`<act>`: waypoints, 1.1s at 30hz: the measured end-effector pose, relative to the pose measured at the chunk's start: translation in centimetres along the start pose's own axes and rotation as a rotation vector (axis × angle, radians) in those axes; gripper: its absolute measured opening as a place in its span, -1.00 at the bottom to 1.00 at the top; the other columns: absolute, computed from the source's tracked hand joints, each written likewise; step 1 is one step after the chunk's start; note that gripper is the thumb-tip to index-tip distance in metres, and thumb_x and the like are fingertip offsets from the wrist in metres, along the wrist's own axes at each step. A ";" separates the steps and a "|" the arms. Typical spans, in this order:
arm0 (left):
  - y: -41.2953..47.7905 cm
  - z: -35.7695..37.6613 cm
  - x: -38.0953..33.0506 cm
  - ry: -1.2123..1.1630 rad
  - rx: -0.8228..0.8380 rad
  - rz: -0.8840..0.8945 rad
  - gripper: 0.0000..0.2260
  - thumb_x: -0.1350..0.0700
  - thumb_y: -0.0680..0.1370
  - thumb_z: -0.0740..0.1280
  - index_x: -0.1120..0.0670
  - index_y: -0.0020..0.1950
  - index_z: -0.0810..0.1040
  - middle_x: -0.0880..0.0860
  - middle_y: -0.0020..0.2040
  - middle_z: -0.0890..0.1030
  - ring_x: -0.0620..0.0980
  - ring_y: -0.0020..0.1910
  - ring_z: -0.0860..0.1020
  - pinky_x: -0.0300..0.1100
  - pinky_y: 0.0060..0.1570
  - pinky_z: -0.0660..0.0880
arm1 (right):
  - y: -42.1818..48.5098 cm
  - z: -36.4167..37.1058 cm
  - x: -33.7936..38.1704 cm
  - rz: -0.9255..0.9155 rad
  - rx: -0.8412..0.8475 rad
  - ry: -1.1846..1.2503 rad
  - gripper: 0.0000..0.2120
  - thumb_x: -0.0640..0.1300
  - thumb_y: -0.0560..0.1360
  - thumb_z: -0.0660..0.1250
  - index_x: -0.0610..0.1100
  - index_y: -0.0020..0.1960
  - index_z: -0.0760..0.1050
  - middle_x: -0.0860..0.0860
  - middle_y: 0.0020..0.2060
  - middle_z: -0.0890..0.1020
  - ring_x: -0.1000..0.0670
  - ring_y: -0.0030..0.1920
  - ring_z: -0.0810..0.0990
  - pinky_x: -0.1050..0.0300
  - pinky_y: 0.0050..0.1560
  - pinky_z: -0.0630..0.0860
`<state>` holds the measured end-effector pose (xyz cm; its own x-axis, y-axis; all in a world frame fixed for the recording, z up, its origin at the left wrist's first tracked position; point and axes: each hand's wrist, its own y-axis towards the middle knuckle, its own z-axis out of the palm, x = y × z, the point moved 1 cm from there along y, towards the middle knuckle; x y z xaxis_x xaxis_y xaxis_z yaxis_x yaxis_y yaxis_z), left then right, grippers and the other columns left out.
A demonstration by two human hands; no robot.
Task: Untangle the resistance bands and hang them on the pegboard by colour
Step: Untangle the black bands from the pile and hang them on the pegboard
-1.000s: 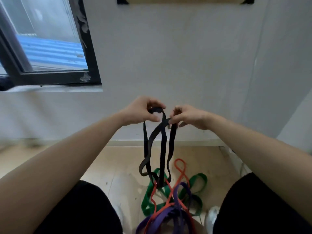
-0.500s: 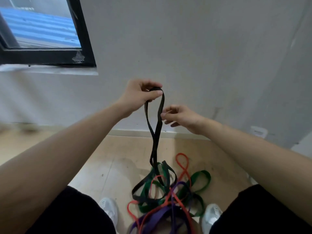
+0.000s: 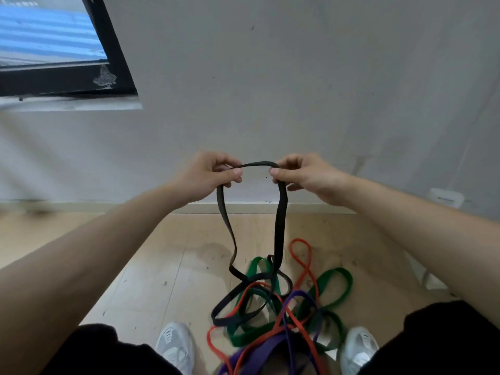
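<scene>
1. The left hand (image 3: 209, 175) pinches the top of the black band (image 3: 280, 226) between thumb and fingers, its other fingers curled in.
2. The right hand (image 3: 303, 175) pinches the same band just beside it; a short arc of black strap bridges the gap between the two hands.
3. From each pinch a strand of the black band hangs down. The left strand twists and bends before it reaches the floor; the right one drops nearly straight.
4. The lower part of the black band lies in the heap below the hands, looped over and through the other bands, so it is not free of them.
5. In that heap a green band (image 3: 335, 286) spreads widest, with one loop reaching out to the right. A red band (image 3: 300, 251) runs up from the heap toward the wall, and a purple band (image 3: 259, 357) lies nearest the person, cut off by the bottom edge.
6. The heap sits on the wooden floor (image 3: 151, 280) between two white shoes (image 3: 176, 345), one at each side.
7. Bare floor lies to the left of the heap. Ahead, the floor ends at a skirting board under a grey wall (image 3: 270, 77).
8. A dark-framed window (image 3: 108, 50) is set in the wall at the upper left, well apart from the hands.
</scene>
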<state>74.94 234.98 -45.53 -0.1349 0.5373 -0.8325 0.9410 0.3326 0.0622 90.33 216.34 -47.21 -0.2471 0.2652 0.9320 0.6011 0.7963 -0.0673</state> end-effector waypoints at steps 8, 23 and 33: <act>-0.3 -0.4 -4.2 -0.273 -0.175 0.039 -0.87 0.09 0.59 0.40 0.08 0.11 0.65 0.03 -0.11 0.68 -0.12 -0.09 0.65 -0.23 -0.18 0.62 | -1.3 -0.2 2.3 -0.123 -0.102 0.124 -0.86 -0.10 0.46 0.53 -0.09 -0.01 0.65 -0.03 -0.19 0.61 -0.02 -0.17 0.54 0.02 -0.09 0.44; -1.0 -2.4 -4.2 -0.327 -0.152 -0.126 -0.76 -0.06 0.58 0.38 0.07 0.07 0.72 -0.02 -0.10 0.70 -0.11 -0.17 0.60 -0.25 -0.21 0.50 | -1.4 1.6 3.2 -0.114 -0.072 0.199 -0.83 -0.05 0.50 0.49 -0.07 0.01 0.55 -0.05 -0.11 0.75 -0.05 -0.04 0.66 -0.09 0.09 0.51; -1.8 -3.1 -4.3 -0.225 -0.116 -0.060 -0.87 0.11 0.41 0.57 0.04 -0.09 0.69 -0.09 -0.28 0.64 -0.22 -0.29 0.58 -0.34 -0.19 0.44 | -1.1 1.0 3.7 -0.147 -0.107 0.044 -0.68 -0.10 0.35 0.62 -0.05 -0.26 0.45 -0.01 -0.38 0.47 -0.04 -0.32 0.46 0.09 -0.30 0.39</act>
<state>72.86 234.48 -40.38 -0.1049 0.3320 -0.9374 0.8898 0.4522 0.0606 87.99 217.00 -44.02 -0.3058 0.1246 0.9439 0.6395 0.7614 0.1067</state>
